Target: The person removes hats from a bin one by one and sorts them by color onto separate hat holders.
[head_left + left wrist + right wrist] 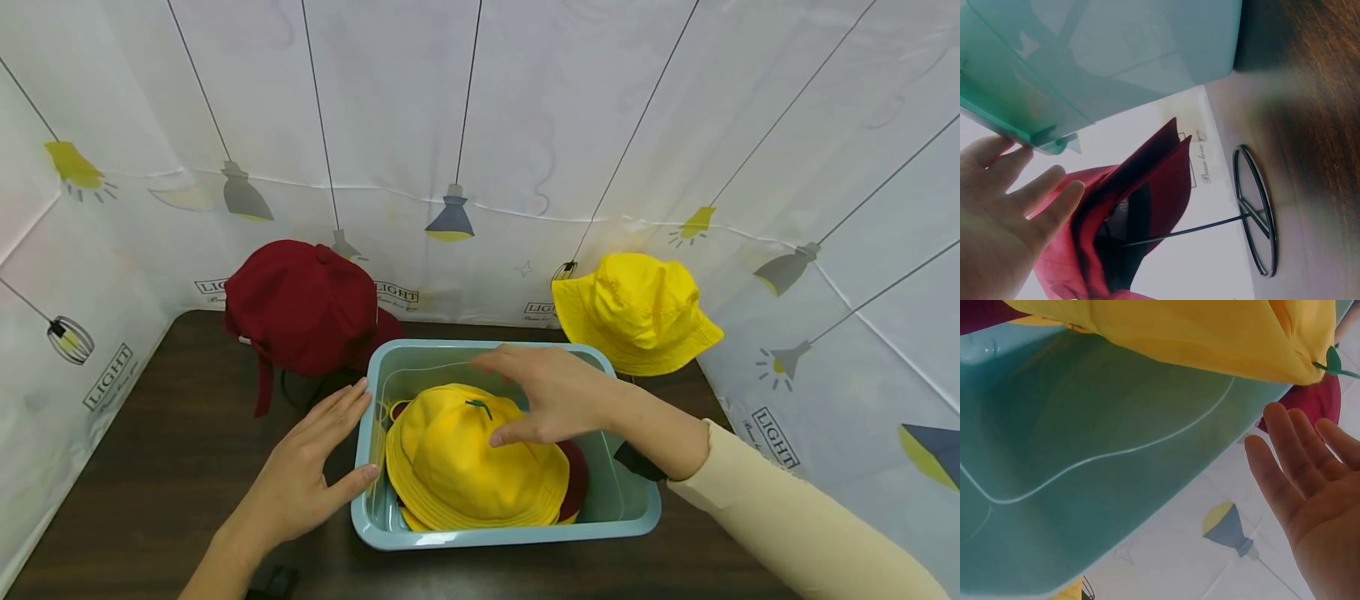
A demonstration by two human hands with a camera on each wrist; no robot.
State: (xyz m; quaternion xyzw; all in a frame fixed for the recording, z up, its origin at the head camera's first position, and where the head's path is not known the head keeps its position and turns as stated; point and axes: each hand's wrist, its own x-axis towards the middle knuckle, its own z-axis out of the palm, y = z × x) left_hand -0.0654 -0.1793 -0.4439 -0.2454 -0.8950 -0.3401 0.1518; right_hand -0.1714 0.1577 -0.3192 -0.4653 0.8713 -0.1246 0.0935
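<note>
A light blue plastic basin holds a stack of hats, with a yellow bucket hat on top that bears a small green sprout at its crown. Part of a maroon hat sticks out beneath it. My left hand rests its fingertips at the basin's left rim, fingers straight and thumb apart. Above the yellow hat hovers my right hand, thumb and fingers spread with nothing between them. In the right wrist view, the fingers are close to the hat's crown.
Behind the basin on the left, a dark red cap sits on a black wire stand. Another yellow bucket hat stands at the back right. All are on a dark wooden table, backed by a white curtain printed with lamps.
</note>
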